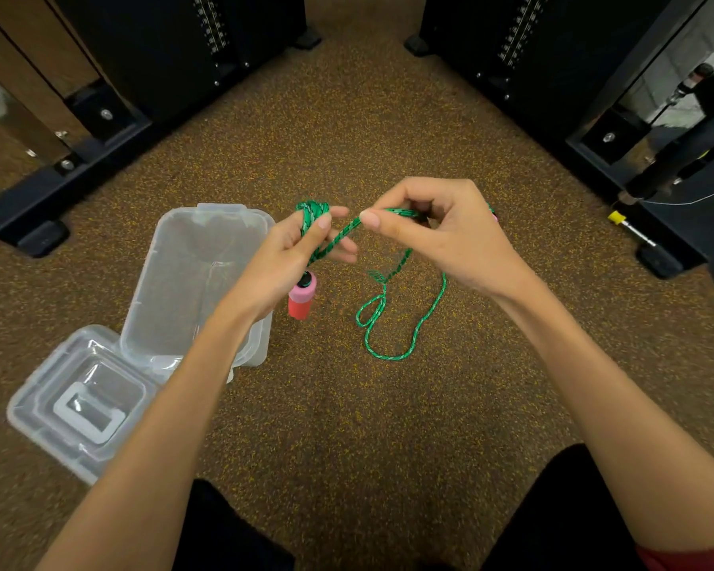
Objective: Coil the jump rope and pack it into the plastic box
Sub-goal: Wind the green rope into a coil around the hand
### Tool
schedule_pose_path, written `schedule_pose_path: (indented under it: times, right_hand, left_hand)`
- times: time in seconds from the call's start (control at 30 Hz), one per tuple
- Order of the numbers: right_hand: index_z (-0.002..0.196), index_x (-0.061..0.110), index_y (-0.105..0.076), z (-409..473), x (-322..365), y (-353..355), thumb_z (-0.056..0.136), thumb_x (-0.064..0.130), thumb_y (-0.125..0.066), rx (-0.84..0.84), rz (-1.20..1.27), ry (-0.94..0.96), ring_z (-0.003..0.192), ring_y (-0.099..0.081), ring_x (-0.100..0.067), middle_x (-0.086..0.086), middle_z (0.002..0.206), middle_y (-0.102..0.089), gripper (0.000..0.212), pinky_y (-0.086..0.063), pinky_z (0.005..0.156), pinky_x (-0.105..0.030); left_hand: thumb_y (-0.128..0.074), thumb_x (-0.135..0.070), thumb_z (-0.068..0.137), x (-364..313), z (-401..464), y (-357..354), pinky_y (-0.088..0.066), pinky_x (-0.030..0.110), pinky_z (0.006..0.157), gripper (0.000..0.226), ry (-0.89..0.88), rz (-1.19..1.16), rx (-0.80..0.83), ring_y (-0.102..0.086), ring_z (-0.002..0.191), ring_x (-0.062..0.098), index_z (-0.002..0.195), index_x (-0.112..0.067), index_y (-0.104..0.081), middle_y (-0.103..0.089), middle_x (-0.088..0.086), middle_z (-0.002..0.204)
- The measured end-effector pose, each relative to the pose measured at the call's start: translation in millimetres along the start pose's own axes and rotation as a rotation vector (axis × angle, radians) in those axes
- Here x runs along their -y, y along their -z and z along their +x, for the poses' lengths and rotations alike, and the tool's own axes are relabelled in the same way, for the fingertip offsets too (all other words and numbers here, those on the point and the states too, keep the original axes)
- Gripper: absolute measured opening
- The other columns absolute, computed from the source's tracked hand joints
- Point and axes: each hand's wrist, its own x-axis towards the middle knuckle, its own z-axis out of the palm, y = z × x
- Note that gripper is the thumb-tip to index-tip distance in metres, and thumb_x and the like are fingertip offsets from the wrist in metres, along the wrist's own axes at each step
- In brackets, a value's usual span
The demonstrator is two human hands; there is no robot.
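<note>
My left hand [301, 245] holds green braided jump-rope coils [313, 212]; my right hand [433, 232] pinches the strand. The slack's twisted loop [371, 313] could knot, I think.

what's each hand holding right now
Left hand: fingers wrapped in coils of the rope, gripping it.
Right hand: pinching the rope.

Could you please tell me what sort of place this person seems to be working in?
Probably a gym: speckled rubber floor, black weight-stack machines on both sides, and a cable handle at right.
</note>
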Motion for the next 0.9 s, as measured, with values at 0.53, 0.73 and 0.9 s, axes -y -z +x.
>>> schedule_pose_path:
  times: [0.53,0.73,0.9]
  right_hand:
    - [0.074,0.020,-0.067,20,-37,6,0.081,0.033,-0.072,-0.346,-0.032,-0.085,0.062,-0.040,-0.016,-0.021,0.069,-0.058,0.015,-0.032,0.058,-0.032]
    - [0.072,0.023,-0.066,23,-52,-2,0.079,0.038,-0.070,-0.359,-0.014,-0.122,0.061,-0.037,-0.013,-0.015,0.066,-0.053,0.018,-0.029,0.059,-0.031]
    - [0.070,0.022,-0.064,22,-64,-11,0.082,0.031,-0.070,-0.346,0.038,-0.158,0.066,-0.039,-0.015,-0.013,0.066,-0.057,0.017,-0.032,0.062,-0.030]
  left_hand:
    - [-0.033,-0.029,0.097,-26,-25,-29,-0.046,0.049,0.089,0.029,0.040,-0.077,0.268,-0.061,0.062,0.013,0.085,-0.015,-0.055,-0.052,-0.002,0.058]
    - [-0.035,-0.019,0.100,-33,-27,-27,-0.056,0.040,0.080,0.023,0.039,-0.196,0.289,-0.068,0.062,0.017,0.085,-0.008,-0.049,-0.070,0.001,0.069]
    - [-0.032,-0.012,0.101,-37,-29,-28,-0.052,0.022,0.059,0.024,0.075,-0.305,0.221,-0.066,0.054,0.014,0.096,-0.006,-0.055,-0.073,0.003,0.079]
